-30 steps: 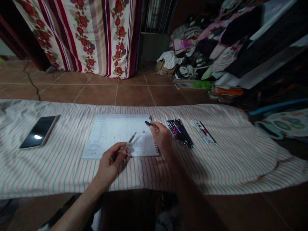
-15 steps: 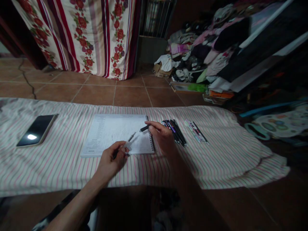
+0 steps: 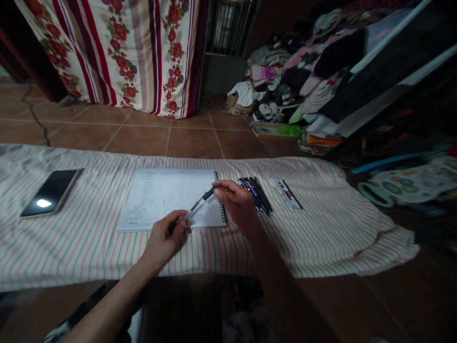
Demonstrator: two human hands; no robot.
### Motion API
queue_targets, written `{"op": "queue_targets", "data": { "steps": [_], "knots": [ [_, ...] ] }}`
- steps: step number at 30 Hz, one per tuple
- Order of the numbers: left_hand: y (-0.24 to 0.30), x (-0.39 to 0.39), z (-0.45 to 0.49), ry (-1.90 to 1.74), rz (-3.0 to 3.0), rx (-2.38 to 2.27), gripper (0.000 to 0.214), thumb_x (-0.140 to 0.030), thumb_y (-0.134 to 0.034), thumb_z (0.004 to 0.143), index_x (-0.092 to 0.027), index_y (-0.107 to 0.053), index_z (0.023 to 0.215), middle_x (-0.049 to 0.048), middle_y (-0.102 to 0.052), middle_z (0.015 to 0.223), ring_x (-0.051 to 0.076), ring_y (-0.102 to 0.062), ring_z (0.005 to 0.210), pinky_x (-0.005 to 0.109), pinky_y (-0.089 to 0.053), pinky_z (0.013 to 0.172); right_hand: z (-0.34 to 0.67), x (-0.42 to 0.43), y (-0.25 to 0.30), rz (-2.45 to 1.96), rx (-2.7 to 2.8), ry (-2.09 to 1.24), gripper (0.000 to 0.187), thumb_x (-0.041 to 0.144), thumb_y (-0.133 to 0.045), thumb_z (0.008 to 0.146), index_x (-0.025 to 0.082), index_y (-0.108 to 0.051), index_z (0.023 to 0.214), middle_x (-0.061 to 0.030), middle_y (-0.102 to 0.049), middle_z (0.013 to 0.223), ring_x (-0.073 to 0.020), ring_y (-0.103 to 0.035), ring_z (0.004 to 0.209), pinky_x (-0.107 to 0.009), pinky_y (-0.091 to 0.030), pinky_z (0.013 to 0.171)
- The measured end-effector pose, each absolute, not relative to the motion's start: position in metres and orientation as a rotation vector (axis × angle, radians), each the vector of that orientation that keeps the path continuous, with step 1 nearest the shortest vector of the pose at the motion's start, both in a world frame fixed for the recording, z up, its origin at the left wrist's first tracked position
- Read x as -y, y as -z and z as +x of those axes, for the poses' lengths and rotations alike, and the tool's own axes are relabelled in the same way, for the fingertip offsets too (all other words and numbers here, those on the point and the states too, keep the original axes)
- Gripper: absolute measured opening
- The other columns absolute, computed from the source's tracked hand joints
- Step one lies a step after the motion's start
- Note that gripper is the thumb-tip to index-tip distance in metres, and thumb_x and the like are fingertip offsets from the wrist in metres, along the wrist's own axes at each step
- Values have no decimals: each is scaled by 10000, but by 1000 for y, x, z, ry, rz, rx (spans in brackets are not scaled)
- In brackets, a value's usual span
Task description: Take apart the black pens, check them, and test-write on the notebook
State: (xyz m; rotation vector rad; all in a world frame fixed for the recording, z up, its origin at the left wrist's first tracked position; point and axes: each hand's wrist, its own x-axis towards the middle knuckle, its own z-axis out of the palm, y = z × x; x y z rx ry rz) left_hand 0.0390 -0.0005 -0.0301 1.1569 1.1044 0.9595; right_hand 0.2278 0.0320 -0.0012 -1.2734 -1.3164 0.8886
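Observation:
Over the lower right of a spiral notebook (image 3: 139, 195), my two hands bring pen parts together. My left hand (image 3: 166, 236) is closed around a slim pen (image 3: 194, 206), whose narrow grey end sticks out up and to the right. Between thumb and fingers, my right hand (image 3: 235, 202) pinches a black tubular pen part (image 3: 208, 193). Its lower end meets the pen's narrow end in one slanted line; whether it is seated there I cannot tell. Just right of that hand lies a bunch of dark pens (image 3: 260, 195).
A smaller group of pens (image 3: 287, 194), some pale, lies farther right on the striped cloth (image 3: 339, 224). At the left rests a phone (image 3: 52, 193). Beyond the cloth are a tiled floor, a floral curtain (image 3: 143, 57) and a heap of clothes (image 3: 285, 76).
My right hand has moved slightly left and the black pen part now touches the pen's narrow end; a gap showed between them before. The left hand keeps its grip. The view has shifted slightly.

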Motion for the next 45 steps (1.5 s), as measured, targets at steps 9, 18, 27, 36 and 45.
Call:
{"op": "queue_targets", "data": {
  "steps": [9,18,27,36,45],
  "knots": [
    [29,0,40,-940,1161,-1131,300,-379,-604,744,-149,-598,935,29,-633,739,114,-559,590,239,-467,555,227,-31,2,-1307,1353,-811,223,329,-576,752,187,-641,912,-33,-673,819,-149,-618,718,-241,-469,607],
    [33,1,40,-969,1151,-1100,308,-398,-598,753,-151,-602,937,29,-630,734,123,-579,608,252,-484,578,225,-31,4,-1292,1451,-744,189,310,-577,752,200,-660,881,-30,-679,853,-148,-630,751,-245,-495,643],
    [20,-1,38,-936,1270,-1163,283,-383,-600,723,-159,-614,895,31,-652,711,135,-585,594,243,-469,532,225,-30,5,-1264,1482,-802,210,312,-584,760,208,-659,926,-33,-681,878,-152,-638,777,-268,-515,680],
    [19,-3,34,-915,1342,-1167,262,-369,-574,740,-159,-624,889,39,-662,726,146,-596,618,240,-457,538,226,-29,3,-1260,1508,-821,209,314,-580,766,212,-667,927,-30,-686,871,-144,-642,762,-269,-518,687],
    [18,-3,34,-910,1310,-1153,281,-382,-592,728,-149,-636,879,48,-654,731,147,-595,613,243,-459,537,226,-30,5,-1244,1446,-886,197,309,-611,746,208,-672,904,-19,-692,803,-140,-646,718,-252,-517,639]
  ]
}}
